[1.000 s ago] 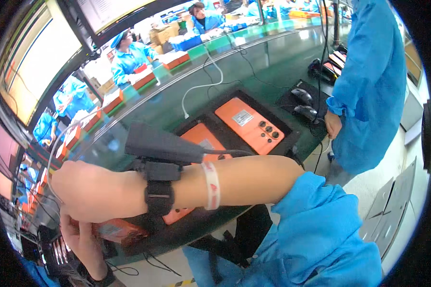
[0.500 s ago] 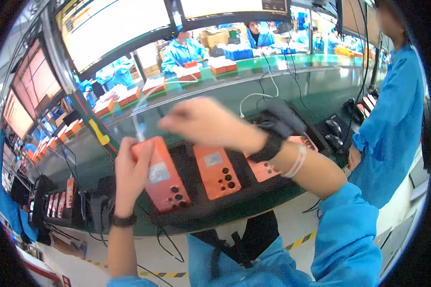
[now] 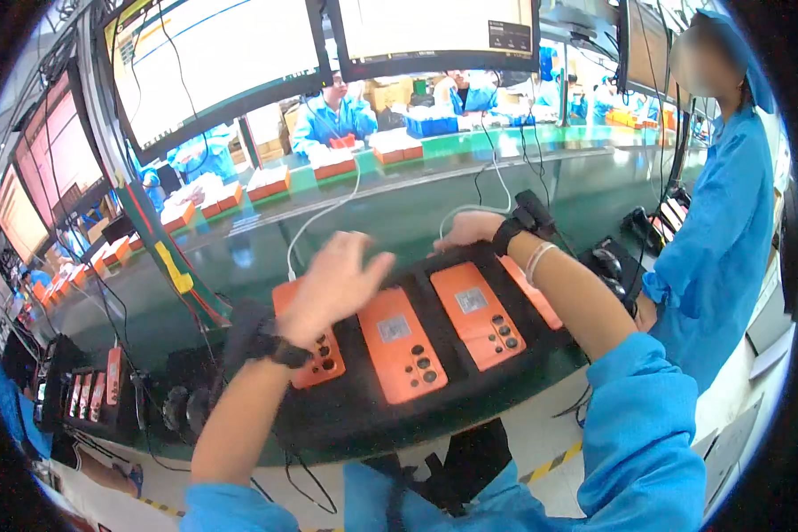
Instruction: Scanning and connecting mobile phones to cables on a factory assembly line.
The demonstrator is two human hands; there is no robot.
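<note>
My left hand [image 3: 337, 288], fingers apart, hovers over the leftmost orange phone [image 3: 321, 365] and hides much of it. A white charging cable [image 3: 301, 239] runs into that phone's far end. Past the top of the third phone [image 3: 481, 319], my right hand [image 3: 472, 229] is closed around the end of another white cable [image 3: 504, 191]; its fingertips are partly hidden. Between these two lies another phone [image 3: 403, 355]. A further orange phone [image 3: 534, 291] is partly covered by my right forearm. All lie with camera lenses upward, in a black tray [image 3: 363, 417].
Two monitors [image 3: 213, 71] hang above the bench. Beyond runs a green conveyor [image 3: 417, 191], with orange boxes [image 3: 332, 167] on its far side. A person in blue [image 3: 718, 230] stands at my right. Computer mice [image 3: 612, 257] lie near that person. More phones [image 3: 93, 395] stand at far left.
My left hand has let go of the leftmost phone, which now lies in the tray, and opened above it. My right hand has moved right and away to the other cable.
</note>
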